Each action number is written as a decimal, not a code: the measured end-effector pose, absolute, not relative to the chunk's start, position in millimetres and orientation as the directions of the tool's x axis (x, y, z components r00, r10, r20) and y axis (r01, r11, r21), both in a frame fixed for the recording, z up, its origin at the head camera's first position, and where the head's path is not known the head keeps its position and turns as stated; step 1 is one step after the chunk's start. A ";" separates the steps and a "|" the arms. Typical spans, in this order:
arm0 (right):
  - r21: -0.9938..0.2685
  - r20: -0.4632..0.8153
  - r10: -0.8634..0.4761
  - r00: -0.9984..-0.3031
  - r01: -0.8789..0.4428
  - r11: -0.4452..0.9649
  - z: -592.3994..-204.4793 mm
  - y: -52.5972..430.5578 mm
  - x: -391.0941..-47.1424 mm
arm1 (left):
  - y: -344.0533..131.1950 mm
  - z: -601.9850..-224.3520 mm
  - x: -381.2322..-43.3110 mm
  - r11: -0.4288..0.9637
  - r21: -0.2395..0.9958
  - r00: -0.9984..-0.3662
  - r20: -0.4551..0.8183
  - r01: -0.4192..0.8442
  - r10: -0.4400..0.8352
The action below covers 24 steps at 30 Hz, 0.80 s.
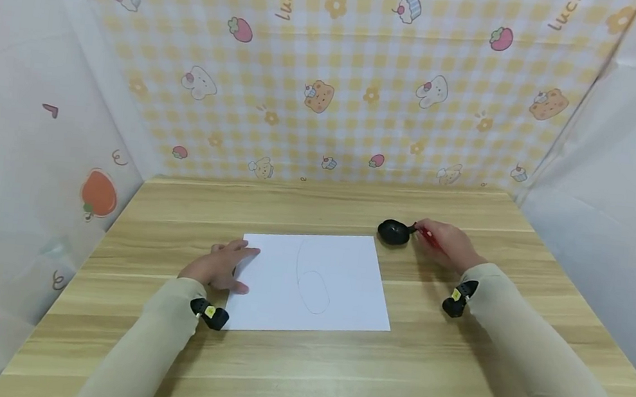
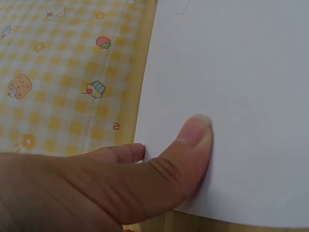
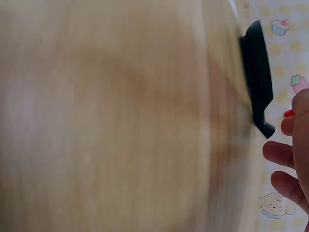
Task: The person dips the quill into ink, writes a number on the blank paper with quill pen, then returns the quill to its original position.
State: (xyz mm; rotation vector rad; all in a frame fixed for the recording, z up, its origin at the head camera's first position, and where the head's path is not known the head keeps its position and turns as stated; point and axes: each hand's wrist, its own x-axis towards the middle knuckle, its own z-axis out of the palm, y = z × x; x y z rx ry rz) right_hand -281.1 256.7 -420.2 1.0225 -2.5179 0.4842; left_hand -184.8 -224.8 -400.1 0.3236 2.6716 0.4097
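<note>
In the head view a white sheet of paper [image 1: 268, 284] lies on the table with a faint thin outline like a large 6 on it. My left hand [image 1: 222, 266] rests on the sheet's left edge, thumb and fingers spread; its thumb [image 2: 186, 159] lies flat on the paper in the left wrist view. To the right of the sheet lies a black spoon-like object [image 1: 393, 232] with a rounded bowl and short handle. My right hand [image 1: 446, 241] is by that handle and pinches a slim red pen-like object [image 1: 429, 237], mostly hidden by the fingers.
The wooden table [image 1: 322, 380] meets a yellow checked cloth [image 1: 362, 112] at the back. Pale cloth walls stand at the left [image 1: 20, 148] and right [image 1: 630, 166].
</note>
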 end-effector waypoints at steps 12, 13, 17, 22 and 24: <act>-0.087 0.249 -0.593 -0.766 -0.627 0.774 -427.4 266.8 -287.1 | -223.9 -400.8 -185.4 0.931 0.335 -0.887 -0.372 0.148 0.275; -0.078 0.247 -0.600 -0.761 -0.633 0.770 -428.0 267.4 -288.1 | -224.0 -401.2 -185.4 0.931 0.336 -0.887 -0.373 0.146 0.274; -0.046 0.273 -0.633 -0.725 -0.667 0.744 -427.7 266.8 -289.5 | -224.1 -401.6 -185.8 0.932 0.335 -0.888 -0.376 0.136 0.264; -0.003 0.286 -0.661 -0.694 -0.690 0.724 -425.7 263.6 -290.9 | -225.0 -401.3 -186.8 0.934 0.333 -0.890 -0.377 0.130 0.258; 0.001 0.272 -0.658 -0.702 -0.684 0.730 -425.5 263.2 -292.3 | -225.0 -401.3 -187.0 0.933 0.336 -0.890 -0.376 0.130 0.259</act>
